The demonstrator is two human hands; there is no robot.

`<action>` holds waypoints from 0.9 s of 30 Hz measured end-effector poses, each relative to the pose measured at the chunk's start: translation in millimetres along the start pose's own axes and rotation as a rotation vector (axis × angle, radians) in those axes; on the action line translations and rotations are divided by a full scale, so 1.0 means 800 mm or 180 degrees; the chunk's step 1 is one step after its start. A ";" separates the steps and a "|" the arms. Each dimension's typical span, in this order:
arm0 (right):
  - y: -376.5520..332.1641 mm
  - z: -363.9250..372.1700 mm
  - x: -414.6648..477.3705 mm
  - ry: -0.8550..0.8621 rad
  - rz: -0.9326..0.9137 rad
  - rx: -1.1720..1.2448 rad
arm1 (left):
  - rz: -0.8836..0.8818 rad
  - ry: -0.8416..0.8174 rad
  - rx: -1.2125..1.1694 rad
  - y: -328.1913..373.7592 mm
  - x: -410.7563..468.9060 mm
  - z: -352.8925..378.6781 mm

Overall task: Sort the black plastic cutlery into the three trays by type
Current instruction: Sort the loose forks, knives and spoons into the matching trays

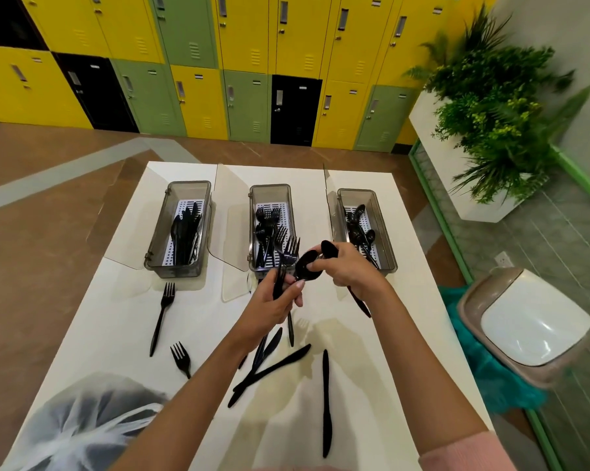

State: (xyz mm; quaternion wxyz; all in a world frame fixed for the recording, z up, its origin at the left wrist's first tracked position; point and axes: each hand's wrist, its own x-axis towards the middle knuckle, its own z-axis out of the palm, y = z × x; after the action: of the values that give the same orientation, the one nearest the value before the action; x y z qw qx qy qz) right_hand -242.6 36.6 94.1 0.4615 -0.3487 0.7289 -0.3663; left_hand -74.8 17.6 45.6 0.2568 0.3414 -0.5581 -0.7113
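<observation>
Just in front of the middle tray (252,212), the left hand (274,305) curls its fingers round a bundle (279,280) of cutlery. Beside it, the right hand (349,268) grips a spoon (329,249), its fingertips pinching a second spoon (306,267). Knives (326,402) lie on the table (405,334), nearer than that tray.

Background only

Yellow, green and black lockers (252,45) along far wall. Leafy plant (497,107) in white planter, right. Swing-lid bin (531,321) with teal liner beside white bench (405,351). Translucent plastic bag (93,419) on bench's near-left corner.
</observation>
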 end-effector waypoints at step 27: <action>0.002 -0.053 0.096 0.1611 -0.0543 0.1296 | -0.0109 -0.0106 0.0180 -0.015 0.010 -0.010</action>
State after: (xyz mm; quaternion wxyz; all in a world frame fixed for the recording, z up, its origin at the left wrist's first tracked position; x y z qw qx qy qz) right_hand -307.4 -18.9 73.8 0.2937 -0.2071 0.7004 -0.6166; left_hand -73.4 9.0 31.4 0.2255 0.3460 -0.5763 -0.7052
